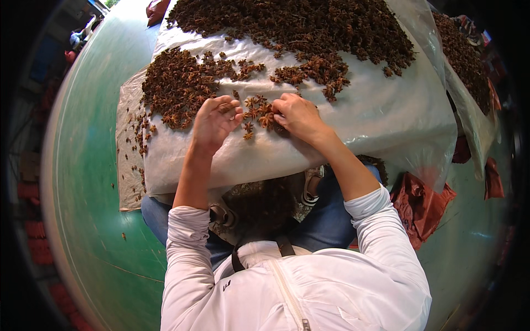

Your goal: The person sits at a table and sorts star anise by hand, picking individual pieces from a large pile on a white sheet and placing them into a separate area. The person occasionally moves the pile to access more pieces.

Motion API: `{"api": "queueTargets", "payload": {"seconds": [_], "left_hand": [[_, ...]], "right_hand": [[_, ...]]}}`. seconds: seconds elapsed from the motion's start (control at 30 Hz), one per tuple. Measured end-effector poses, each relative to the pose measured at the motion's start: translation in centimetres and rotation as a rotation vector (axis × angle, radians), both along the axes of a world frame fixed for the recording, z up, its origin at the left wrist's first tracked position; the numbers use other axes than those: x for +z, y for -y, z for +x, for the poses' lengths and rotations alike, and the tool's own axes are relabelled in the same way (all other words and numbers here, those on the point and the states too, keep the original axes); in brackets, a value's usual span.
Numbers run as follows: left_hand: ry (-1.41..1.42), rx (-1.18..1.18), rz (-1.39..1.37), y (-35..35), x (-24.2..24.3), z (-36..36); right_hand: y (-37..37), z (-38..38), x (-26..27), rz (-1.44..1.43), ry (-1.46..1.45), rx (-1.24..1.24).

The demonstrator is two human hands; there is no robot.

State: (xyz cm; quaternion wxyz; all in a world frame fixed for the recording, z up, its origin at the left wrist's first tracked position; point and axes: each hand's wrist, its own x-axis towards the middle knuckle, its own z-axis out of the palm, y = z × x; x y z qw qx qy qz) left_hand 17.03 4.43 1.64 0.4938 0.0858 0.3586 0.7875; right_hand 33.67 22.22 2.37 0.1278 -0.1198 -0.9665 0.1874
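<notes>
Dried star anise pods lie on a white plastic sheet (385,107) spread over a raised surface before me. Between my hands is a small loose cluster of star anise (256,111). My left hand (216,122) is raised at the left of this cluster, palm partly up, with a brown piece of star anise (226,108) in its curled fingers. On the cluster's right side, my right hand (299,116) has its fingers bent down against the pods. Its fingertips are partly hidden, so a firm grip cannot be made out.
A medium star anise pile (178,89) sits at the left, and a far larger heap (298,25) at the back. Stray pods dot a beige cloth (129,165) and the green floor (99,198). A red plastic bag (420,207) lies low at the right.
</notes>
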Motion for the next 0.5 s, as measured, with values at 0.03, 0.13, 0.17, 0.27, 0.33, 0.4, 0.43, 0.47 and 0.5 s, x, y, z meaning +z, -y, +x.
{"api": "queueTargets", "payload": {"seconds": [0.03, 0.13, 0.17, 0.27, 0.33, 0.4, 0.43, 0.47, 0.5], "left_hand": [[-0.022, 0.007, -0.036, -0.6, 0.0, 0.3], [-0.217, -0.02, -0.12, -2.3, 0.9, 1.3], [-0.427, -0.073, -0.192, -2.6, 1.3, 1.7], [-0.897, -0.114, -0.363, -3.8, 1.9, 3.6], [-1.065, -0.08, -0.366, -3.9, 2.0, 4.1], [-1.304, -0.047, -0.421, -3.8, 1.9, 4.2], [-1.504, -0.071, -0.447, -3.7, 2.0, 4.0], [-1.714, -0.059, -0.477, -3.4, 2.0, 3.8], [-1.922, -0.041, -0.508, -3.0, 2.1, 3.5]], "right_hand": [[-0.1, -0.2, -0.3, -0.008, -0.018, 0.004], [-0.3, -0.5, -0.1, -0.065, -0.087, -0.055], [-0.3, -0.5, 0.2, -0.087, -0.123, -0.109], [0.1, -0.6, 0.7, 0.002, -0.339, -0.017], [0.5, -0.9, 0.6, 0.111, -0.415, 0.016], [1.0, -1.2, 0.5, 0.144, -0.343, 0.01], [1.1, -1.2, 0.5, 0.162, -0.339, 0.012], [1.5, -1.3, 0.6, 0.162, -0.323, 0.024], [1.8, -1.1, 0.8, 0.13, -0.316, 0.046]]}}
